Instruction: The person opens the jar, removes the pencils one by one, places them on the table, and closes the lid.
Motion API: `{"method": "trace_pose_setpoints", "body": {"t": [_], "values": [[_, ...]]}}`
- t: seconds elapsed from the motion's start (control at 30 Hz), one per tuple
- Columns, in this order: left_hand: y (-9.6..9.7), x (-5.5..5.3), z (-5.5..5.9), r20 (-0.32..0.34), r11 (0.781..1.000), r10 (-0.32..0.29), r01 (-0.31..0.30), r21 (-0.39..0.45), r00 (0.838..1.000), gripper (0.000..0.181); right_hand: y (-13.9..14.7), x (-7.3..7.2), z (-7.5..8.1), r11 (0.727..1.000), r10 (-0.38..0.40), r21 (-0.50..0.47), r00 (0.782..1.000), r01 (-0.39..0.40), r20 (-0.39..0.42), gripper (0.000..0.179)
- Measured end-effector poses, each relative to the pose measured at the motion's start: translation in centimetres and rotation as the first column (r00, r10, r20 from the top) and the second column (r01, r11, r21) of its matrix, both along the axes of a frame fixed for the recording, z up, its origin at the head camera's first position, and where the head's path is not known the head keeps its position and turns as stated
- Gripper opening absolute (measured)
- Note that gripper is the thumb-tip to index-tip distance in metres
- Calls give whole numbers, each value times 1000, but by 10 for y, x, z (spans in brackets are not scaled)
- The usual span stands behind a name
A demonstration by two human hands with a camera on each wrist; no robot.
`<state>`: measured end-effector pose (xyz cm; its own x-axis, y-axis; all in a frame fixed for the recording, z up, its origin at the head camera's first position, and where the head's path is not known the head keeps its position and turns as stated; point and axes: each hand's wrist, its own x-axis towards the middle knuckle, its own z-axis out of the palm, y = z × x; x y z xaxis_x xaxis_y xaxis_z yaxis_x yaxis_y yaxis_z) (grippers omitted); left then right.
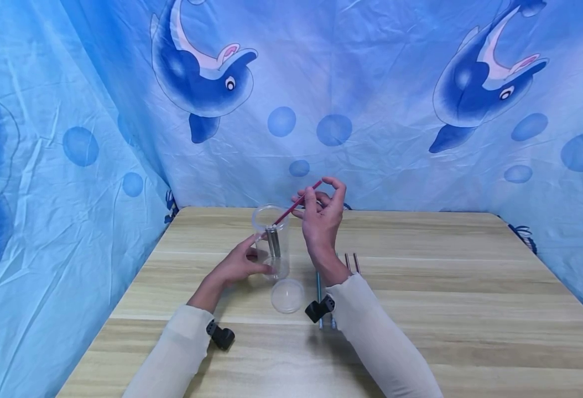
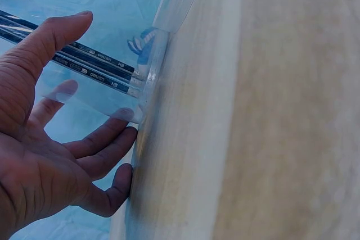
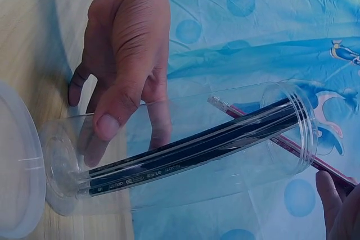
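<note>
A clear plastic jar [image 1: 284, 251] stands on the table, several dark pencils [image 3: 197, 153] leaning inside it. My left hand [image 1: 241, 262] holds the jar low down, thumb on one side and fingers on the other. Above the jar, my right hand [image 1: 321, 215] pinches a red pencil [image 1: 296, 205] between thumb and fingers. That pencil slants down to the left, its metal-ferruled end at the jar's mouth. In the right wrist view, this end shows through the jar's clear wall. A round translucent lid [image 1: 287, 296] lies flat in front of the jar.
Blue pencils [image 1: 319, 298] and reddish pencils [image 1: 356, 262] lie on the wooden table [image 1: 446, 309], partly hidden under my right forearm. A blue cloth printed with dolphins [image 1: 371, 72] hangs behind the table and along its sides.
</note>
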<state>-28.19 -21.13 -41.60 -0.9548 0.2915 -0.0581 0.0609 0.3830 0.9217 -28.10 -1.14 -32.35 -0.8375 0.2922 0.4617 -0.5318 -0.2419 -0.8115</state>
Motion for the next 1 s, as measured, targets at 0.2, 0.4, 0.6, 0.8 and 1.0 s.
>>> {"method": "trace_pose_setpoints", "body": {"t": [0.2,0.4,0.6,0.8,1.0], "values": [[4,10,17,39,1000,-2,2,1,999,89,0,13,13,1000,1,15,1000,-1,16,42],[7,19,32,58,1000,-11,10,6,998,87,2,9,12,999,-26,46,998,29,-53,44],[7,19,35,48,1000,-24,25,-4,999,81,8,-1,9,995,-86,27,978,92,-188,43],[7,19,34,31,999,-32,32,-17,999,78,17,3,14,992,-127,-30,952,123,-279,41],[6,19,31,30,999,-33,33,2,999,78,29,9,17,991,-134,-48,954,126,-269,42]]}}
